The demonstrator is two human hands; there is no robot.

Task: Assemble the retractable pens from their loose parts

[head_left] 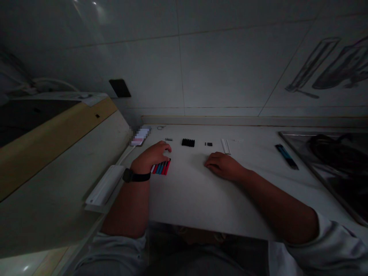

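A row of short red, blue and black sticks (162,167) lies on the white counter (195,191). My left hand (151,155), with a black watch on its wrist, rests over the left end of that row, fingers curled down onto the sticks. My right hand (222,165) lies palm down on the bare counter to the right, fingers loosely bent and holding nothing. Further back lie a cluster of black pieces (188,142), a small black part (208,144), tiny dark bits (168,139) and a white strip (225,146).
A phone (140,136) lies at the back left with a white cable running to a white block (105,186). A blue and black tool (286,156) lies right, beside a steel sink (330,161). A tiled wall rises behind; a beige appliance (57,153) stands left.
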